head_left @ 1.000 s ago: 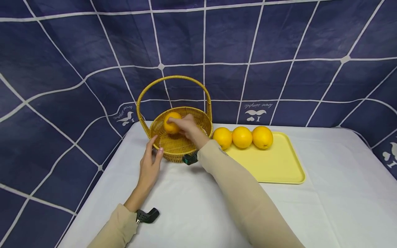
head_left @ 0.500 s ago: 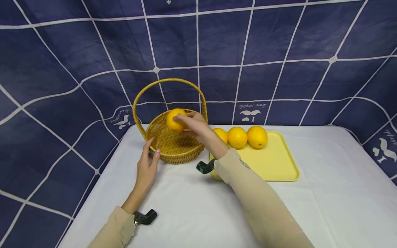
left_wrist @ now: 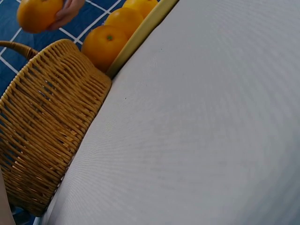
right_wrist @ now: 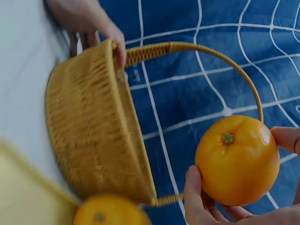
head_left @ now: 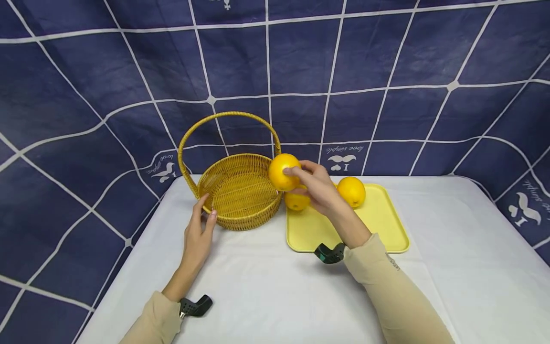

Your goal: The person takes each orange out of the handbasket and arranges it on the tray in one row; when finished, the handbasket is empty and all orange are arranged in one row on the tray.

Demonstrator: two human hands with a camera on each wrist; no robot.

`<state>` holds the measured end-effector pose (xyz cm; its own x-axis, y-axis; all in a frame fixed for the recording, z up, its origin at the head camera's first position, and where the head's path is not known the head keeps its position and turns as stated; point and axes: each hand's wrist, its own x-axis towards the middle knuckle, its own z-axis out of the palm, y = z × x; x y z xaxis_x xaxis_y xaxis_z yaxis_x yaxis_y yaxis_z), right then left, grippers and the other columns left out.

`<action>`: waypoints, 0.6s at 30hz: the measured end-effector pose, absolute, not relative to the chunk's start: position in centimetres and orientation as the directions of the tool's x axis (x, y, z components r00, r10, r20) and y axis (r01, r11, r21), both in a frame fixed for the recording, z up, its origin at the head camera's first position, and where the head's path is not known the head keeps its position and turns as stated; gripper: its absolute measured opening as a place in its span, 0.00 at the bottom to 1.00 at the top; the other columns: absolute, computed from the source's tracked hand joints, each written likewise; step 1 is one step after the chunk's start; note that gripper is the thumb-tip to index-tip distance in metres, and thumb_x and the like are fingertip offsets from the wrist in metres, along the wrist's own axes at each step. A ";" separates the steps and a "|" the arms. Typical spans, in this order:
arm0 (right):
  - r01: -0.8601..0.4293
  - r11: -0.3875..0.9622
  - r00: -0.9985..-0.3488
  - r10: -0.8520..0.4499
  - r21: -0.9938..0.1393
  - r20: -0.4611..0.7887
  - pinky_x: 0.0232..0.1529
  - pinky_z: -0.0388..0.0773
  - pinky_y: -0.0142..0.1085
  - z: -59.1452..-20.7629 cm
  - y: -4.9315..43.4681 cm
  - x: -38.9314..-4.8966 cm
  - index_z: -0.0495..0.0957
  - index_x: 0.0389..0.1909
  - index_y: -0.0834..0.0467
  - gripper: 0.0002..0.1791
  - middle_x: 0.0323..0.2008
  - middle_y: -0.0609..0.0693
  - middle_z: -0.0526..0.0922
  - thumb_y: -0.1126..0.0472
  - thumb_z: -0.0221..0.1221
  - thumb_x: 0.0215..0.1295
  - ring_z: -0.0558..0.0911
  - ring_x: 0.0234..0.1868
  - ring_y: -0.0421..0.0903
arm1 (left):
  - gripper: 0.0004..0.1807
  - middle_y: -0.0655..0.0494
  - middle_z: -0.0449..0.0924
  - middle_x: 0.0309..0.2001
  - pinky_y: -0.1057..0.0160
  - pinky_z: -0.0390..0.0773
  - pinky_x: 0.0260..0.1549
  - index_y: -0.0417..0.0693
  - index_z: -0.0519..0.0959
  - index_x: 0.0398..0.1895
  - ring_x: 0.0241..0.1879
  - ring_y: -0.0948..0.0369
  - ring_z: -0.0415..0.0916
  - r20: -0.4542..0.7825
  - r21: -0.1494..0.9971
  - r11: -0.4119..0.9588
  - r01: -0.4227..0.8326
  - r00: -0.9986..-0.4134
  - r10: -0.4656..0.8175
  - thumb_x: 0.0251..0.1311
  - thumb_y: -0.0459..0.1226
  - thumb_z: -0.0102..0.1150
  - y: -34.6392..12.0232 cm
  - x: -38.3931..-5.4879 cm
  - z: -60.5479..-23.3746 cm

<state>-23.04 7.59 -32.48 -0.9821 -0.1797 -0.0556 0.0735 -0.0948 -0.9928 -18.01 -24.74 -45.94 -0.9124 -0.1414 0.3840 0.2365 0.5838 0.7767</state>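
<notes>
My right hand holds an orange between thumb and fingers, raised beside the right rim of a wicker basket. The right wrist view shows the same orange with its stem end facing the camera. The basket's inside shows nothing but its woven bottom. At the basket's left front, my left hand grips the rim; in the right wrist view one digit of this hand reaches over the edge. On the yellow tray sit more oranges, one largely hidden by my right hand.
The basket's tall arched handle stands upright. The tray lies right of the basket, close to it, on a white cloth. A dark blue curtain with white lines hangs behind and at the sides.
My right hand has lifted the orange out of the basket and carried it right, to the basket's right rim near the tray. My left hand stays at the rim.
</notes>
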 end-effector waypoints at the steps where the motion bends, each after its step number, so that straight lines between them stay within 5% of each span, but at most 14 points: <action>1: 0.072 -0.099 -0.984 -0.172 -0.993 -0.054 0.53 0.89 0.43 -32.6 8.2 -22.8 0.76 0.63 0.63 0.25 0.52 0.54 0.78 0.57 0.65 0.67 0.80 0.52 0.49 | 0.31 0.56 0.57 0.83 0.39 0.64 0.76 0.67 0.59 0.83 0.79 0.44 0.61 0.385 0.777 0.583 0.238 -0.912 -0.140 0.81 0.51 0.49 -24.8 -18.0 -46.0; 18: 0.035 0.186 -0.999 0.029 -0.982 -0.030 0.49 0.85 0.26 -33.9 21.0 -20.8 0.65 0.74 0.66 0.36 0.58 0.50 0.73 0.48 0.59 0.76 0.75 0.55 0.45 | 0.31 0.56 0.56 0.84 0.39 0.63 0.77 0.63 0.59 0.83 0.79 0.44 0.60 0.378 0.773 0.593 0.226 -0.915 -0.144 0.81 0.52 0.49 -24.7 -18.0 -45.9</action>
<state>-20.77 21.04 -33.91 -0.9991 0.0291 -0.0304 0.0353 0.1858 -0.9820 -17.98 -24.74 -45.91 -0.9148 -0.1435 0.3777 0.2259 0.5934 0.7726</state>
